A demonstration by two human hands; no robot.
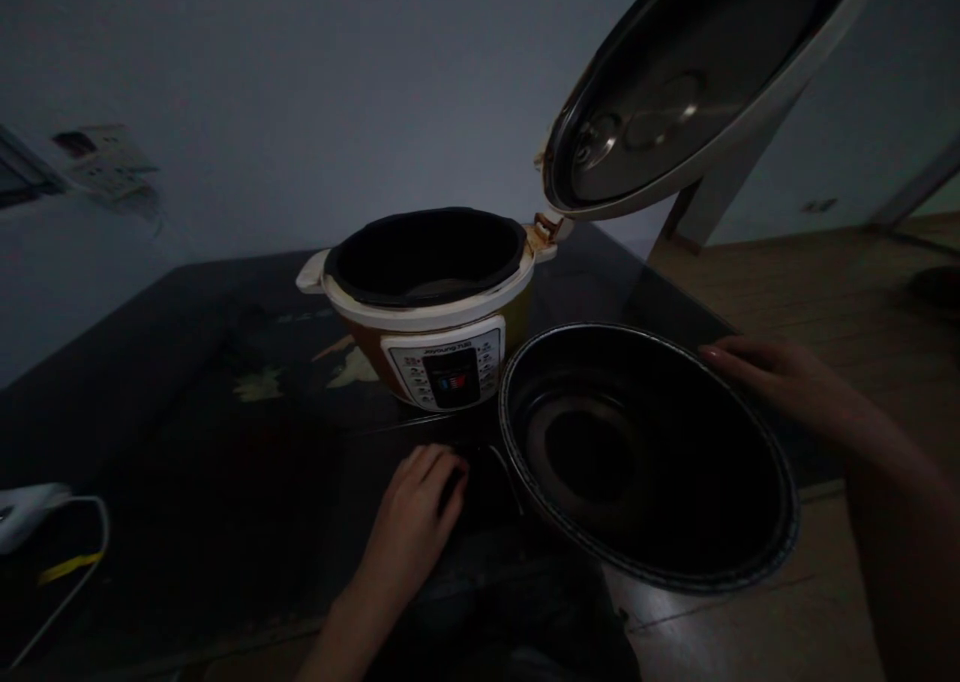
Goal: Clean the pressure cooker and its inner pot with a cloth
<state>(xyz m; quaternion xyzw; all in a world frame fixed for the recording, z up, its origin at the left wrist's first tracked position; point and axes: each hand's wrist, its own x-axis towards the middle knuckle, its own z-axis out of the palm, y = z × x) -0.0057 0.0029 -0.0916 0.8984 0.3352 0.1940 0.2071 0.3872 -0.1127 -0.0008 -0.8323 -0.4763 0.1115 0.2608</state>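
Sloping lengthwise rightward, the pot [649, 457] faces camera — right fingers [742, 364] clasp it, left fingers [424, 465] parted, empty.

Round black pot [645, 452], pale-rimmed, tilted, its mouth toward me, held by my right grip [776, 377] beside the open-lidded cooker [450, 362].

The left grip [420, 502], at seven o'clock, is seen bare, with slim, tapering fingers; its forearm [356, 612] is likewise left uncovered. At three o'clock the right grip [757, 367] is also bare, and a small, rounded nail is shown. Toward four o'clock the right arm [892, 542] is darkened; whether a sleeve is worn there cannot be told. At six o'clock, dark clothing [517, 632] is dimly shown.
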